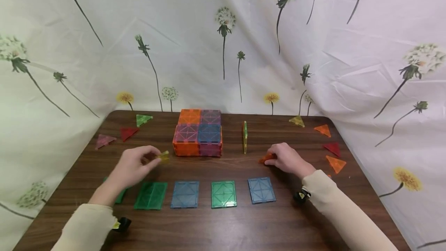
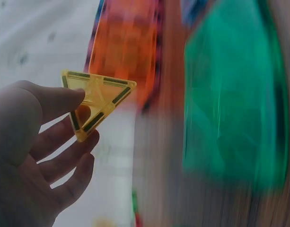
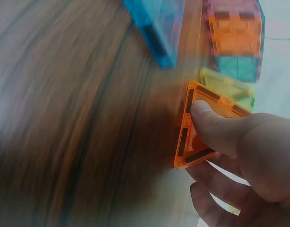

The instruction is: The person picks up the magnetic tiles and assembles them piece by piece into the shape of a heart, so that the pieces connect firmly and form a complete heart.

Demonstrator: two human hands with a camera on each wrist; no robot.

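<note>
My left hand (image 1: 136, 165) is left of the box of magnetic tiles (image 1: 198, 148) and pinches a yellow triangular magnetic tile (image 2: 103, 91) between thumb and fingers, raised over the table. To the right, my right hand (image 1: 287, 159) pinches an orange triangular magnetic tile (image 3: 221, 105), low over the wood, its thumb across the face. Orange, purple and blue squares make up the box. Between the box and the right hand, a yellow-green tile piece (image 1: 245, 137) stands upright, edge-on in the head view.
Square tiles form a row in front: a green one (image 1: 150, 196), a blue one (image 1: 185, 195), another green (image 1: 223, 194) and another blue (image 1: 261, 190). Loose triangles, such as a red one (image 1: 128, 133) and an orange one (image 1: 336, 164), lie along both sides. A flowered cloth (image 1: 195, 49) hangs behind the table.
</note>
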